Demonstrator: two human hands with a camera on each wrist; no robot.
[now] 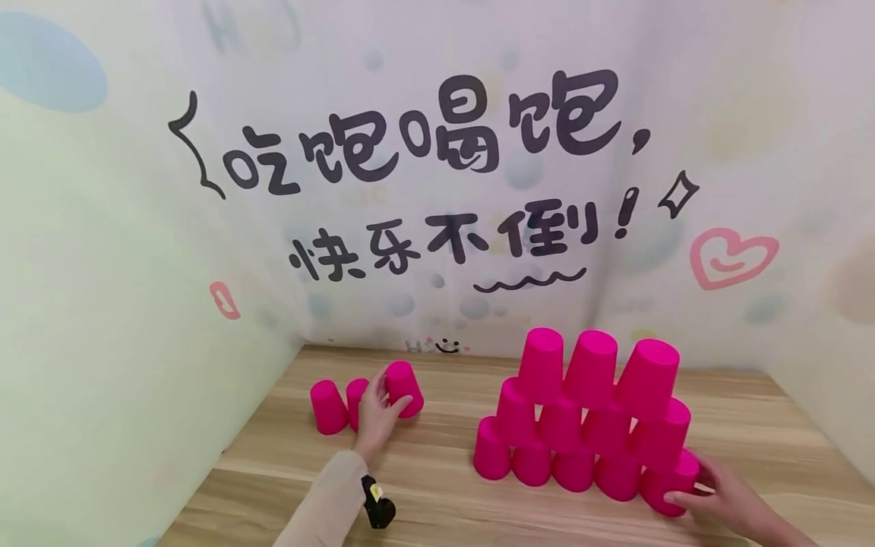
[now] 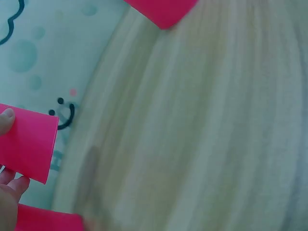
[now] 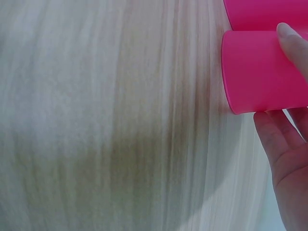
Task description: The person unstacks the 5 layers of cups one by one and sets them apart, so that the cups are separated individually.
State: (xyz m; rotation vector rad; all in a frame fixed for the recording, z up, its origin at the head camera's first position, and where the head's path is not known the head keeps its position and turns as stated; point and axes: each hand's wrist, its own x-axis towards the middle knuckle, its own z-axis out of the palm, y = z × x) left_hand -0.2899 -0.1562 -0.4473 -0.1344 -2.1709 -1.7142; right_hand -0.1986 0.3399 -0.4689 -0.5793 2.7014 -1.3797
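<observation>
Upside-down pink plastic cups stand stacked in a pyramid on the right, with three cups (image 1: 591, 368) in its top row. On the left, my left hand (image 1: 378, 416) grips one pink cup (image 1: 405, 390) between thumb and fingers, mouth down; the left wrist view shows that cup (image 2: 30, 144) off the tabletop. Two more pink cups stand beside it, one (image 1: 329, 408) in full and one (image 1: 355, 396) partly behind the hand. My right hand (image 1: 734, 501) holds the bottom row's rightmost cup (image 1: 661, 486), thumb in front, fingers behind; its wrist view shows thumb and fingers on the cup (image 3: 260, 72).
The wood-grain table (image 1: 437, 486) meets a printed wall hanging (image 1: 437, 319) at the back, with pale walls at both sides. Bare tabletop lies between the loose cups and the pyramid. A black wrist strap (image 1: 378, 503) sits on the left sleeve (image 1: 324, 505).
</observation>
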